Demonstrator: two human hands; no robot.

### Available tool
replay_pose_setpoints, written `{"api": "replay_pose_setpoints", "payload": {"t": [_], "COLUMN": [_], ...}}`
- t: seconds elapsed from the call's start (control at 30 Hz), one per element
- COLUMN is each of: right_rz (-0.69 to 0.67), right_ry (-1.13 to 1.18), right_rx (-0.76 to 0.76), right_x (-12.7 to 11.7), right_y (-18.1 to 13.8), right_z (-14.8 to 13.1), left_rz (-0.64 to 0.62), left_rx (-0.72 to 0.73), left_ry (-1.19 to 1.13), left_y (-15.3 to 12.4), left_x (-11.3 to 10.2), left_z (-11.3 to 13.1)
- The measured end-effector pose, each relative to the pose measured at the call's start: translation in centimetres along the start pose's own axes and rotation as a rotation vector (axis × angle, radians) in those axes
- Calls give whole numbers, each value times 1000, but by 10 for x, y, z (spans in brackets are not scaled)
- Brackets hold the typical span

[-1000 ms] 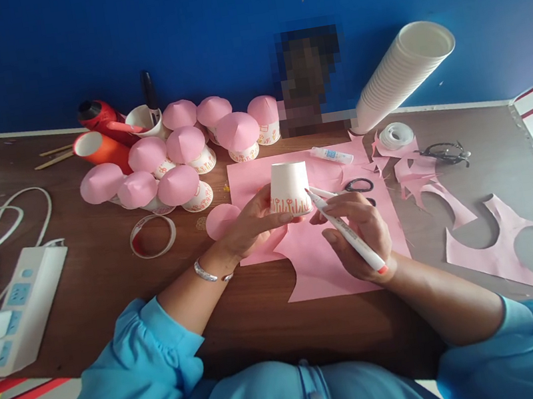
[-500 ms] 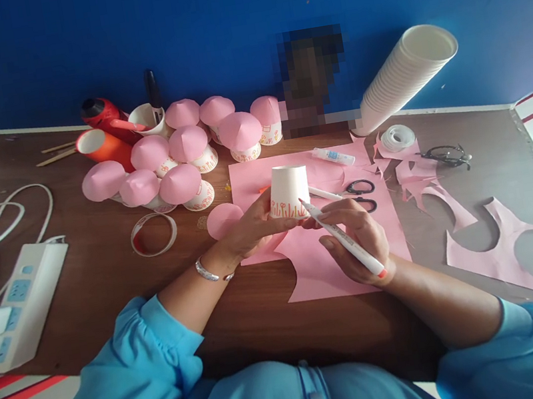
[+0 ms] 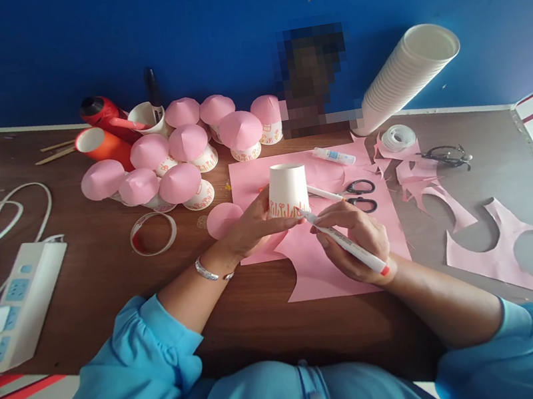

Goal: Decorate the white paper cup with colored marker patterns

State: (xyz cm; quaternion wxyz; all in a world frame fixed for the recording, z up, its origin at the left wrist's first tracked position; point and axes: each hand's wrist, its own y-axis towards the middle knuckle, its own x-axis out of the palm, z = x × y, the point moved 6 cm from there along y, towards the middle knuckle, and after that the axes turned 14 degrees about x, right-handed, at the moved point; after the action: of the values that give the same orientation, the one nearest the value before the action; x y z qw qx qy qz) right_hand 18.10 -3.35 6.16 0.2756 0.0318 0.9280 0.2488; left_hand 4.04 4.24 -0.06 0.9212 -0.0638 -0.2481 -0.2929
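Note:
A white paper cup (image 3: pixel 287 183) is held upside down in my left hand (image 3: pixel 253 227), with the fingers behind it and the thumb along its rim. Red and orange strokes and small flowers run round the lower part of the cup. My right hand (image 3: pixel 356 239) pinches a white marker (image 3: pixel 352 248) with a red end, its tip at the drawn band on the cup's right side. Under both hands lies a pink paper sheet (image 3: pixel 307 267). Scissors (image 3: pixel 362 196) with black handles and another white marker (image 3: pixel 323 192) rest on the sheet, just beyond my right hand.
Several cups with pink cone roofs (image 3: pixel 189 142) stand at the back left, near a red hair dryer (image 3: pixel 106 117). A tall stack of white cups (image 3: pixel 409 76) leans at the back right. Pink paper scraps (image 3: pixel 517 247), a tape roll (image 3: pixel 153 234) and a power strip (image 3: pixel 32 297) lie around.
The marker and my right hand have shifted slightly, the tip now meeting the band a little lower and further left. The cup has moved very slightly up and left in my left hand.

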Motion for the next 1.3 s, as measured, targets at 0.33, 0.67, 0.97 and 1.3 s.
{"api": "replay_pose_setpoints", "payload": {"t": [0.33, 0.67, 0.97, 1.3], "right_rz": [-2, -17, -14, 27], "right_ry": [-5, -4, -16, -27], "right_rx": [8, -10, 4, 13], "right_x": [1, 1, 1, 0], "right_y": [2, 1, 1, -1], "right_z": [-1, -1, 1, 2], "left_rz": [-16, 4, 9, -22], "left_rx": [8, -24, -28, -14], "left_ry": [48, 39, 18, 7], "left_y": [-1, -3, -4, -3], "left_x": [-3, -7, -8, -6], "left_z": [0, -5, -7, -5]}}
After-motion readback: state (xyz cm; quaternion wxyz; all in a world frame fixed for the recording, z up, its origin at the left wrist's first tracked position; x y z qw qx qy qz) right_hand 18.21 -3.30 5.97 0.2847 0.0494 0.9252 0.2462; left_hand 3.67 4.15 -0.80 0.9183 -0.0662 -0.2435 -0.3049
